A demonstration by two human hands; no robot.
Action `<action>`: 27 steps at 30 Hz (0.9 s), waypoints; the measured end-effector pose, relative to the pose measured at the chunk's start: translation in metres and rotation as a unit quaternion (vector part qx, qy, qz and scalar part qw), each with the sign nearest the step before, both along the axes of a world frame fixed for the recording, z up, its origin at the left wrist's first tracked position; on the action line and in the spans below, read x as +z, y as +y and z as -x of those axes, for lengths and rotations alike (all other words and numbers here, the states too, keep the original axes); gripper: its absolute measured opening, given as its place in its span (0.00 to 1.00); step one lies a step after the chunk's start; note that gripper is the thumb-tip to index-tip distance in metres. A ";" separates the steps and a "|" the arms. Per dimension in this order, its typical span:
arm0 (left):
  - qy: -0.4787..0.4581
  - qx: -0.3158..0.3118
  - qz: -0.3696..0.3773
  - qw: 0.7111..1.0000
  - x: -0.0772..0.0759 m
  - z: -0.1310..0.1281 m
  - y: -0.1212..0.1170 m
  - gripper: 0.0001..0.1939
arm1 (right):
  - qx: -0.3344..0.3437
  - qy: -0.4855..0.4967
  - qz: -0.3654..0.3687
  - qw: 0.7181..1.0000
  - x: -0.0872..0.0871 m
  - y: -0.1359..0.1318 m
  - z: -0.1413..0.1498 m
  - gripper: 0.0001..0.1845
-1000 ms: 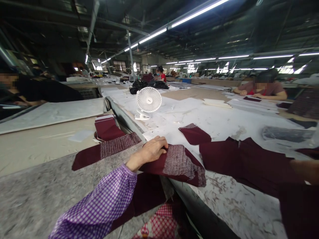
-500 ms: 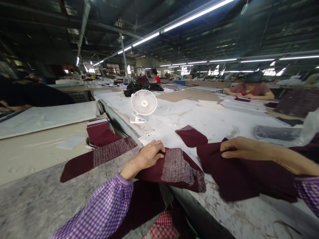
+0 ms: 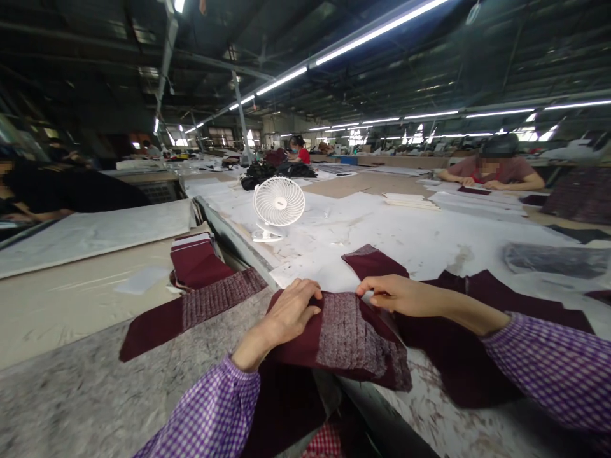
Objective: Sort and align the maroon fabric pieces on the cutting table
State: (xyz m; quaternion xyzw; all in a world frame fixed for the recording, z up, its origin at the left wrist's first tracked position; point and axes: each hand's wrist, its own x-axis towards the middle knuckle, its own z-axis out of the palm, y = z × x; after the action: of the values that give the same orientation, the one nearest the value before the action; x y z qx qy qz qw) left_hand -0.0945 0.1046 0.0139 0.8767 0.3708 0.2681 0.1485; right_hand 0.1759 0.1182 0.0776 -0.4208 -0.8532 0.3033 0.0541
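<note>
A maroon knit piece with a grey ribbed band (image 3: 346, 334) lies over the gap between two tables. My left hand (image 3: 289, 312) rests on its left end, fingers curled over the top edge. My right hand (image 3: 396, 296) pinches the piece's upper right edge. Both arms wear purple checked sleeves. A larger maroon fabric panel (image 3: 477, 343) lies under my right forearm. A small maroon piece (image 3: 375, 262) lies just beyond my right hand.
Another maroon ribbed piece (image 3: 191, 308) and a folded maroon stack (image 3: 198, 264) lie at the left. A white desk fan (image 3: 278, 205) stands behind. A clear plastic bag (image 3: 548, 257) lies far right. Other people work at the left (image 3: 57, 187) and far right (image 3: 496, 168).
My right hand has moved left from the large maroon panel to the ribbed piece's right edge. My left hand has stayed on the piece.
</note>
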 end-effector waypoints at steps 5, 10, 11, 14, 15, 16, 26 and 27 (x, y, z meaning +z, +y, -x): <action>-0.033 0.002 0.001 0.999 -0.007 0.002 -0.001 0.06 | 0.019 0.039 0.047 0.998 -0.004 0.006 0.001 0.15; -0.085 -0.014 0.010 0.996 -0.013 0.004 -0.002 0.06 | 0.051 0.086 0.060 0.993 -0.002 0.002 0.002 0.20; -0.091 -0.017 0.012 0.996 -0.014 0.004 -0.003 0.06 | 0.049 0.097 0.075 0.991 -0.003 0.000 0.005 0.20; -0.103 -0.015 0.008 0.995 -0.016 0.005 -0.003 0.07 | 0.038 0.131 0.088 0.987 -0.006 -0.003 0.014 0.15; -0.104 -0.014 0.008 0.994 -0.016 0.005 -0.003 0.07 | 0.031 0.142 0.083 0.986 -0.006 -0.005 0.017 0.14; -0.104 -0.014 0.007 0.995 -0.016 0.005 -0.003 0.08 | 0.020 0.147 0.073 0.986 -0.005 -0.006 0.019 0.13; 0.005 -0.053 0.022 0.998 0.003 0.004 0.006 0.10 | -0.079 0.043 0.053 0.995 0.009 -0.022 -0.008 0.12; 0.011 -0.057 0.024 0.998 0.004 0.004 0.008 0.10 | -0.078 0.031 0.056 0.995 0.010 -0.022 -0.009 0.12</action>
State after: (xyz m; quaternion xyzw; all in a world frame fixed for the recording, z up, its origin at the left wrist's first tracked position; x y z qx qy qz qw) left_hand -0.0986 0.1121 0.0177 0.8955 0.3283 0.2401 0.1806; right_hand 0.1847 0.0961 0.0873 -0.4788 -0.7973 0.3585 0.0805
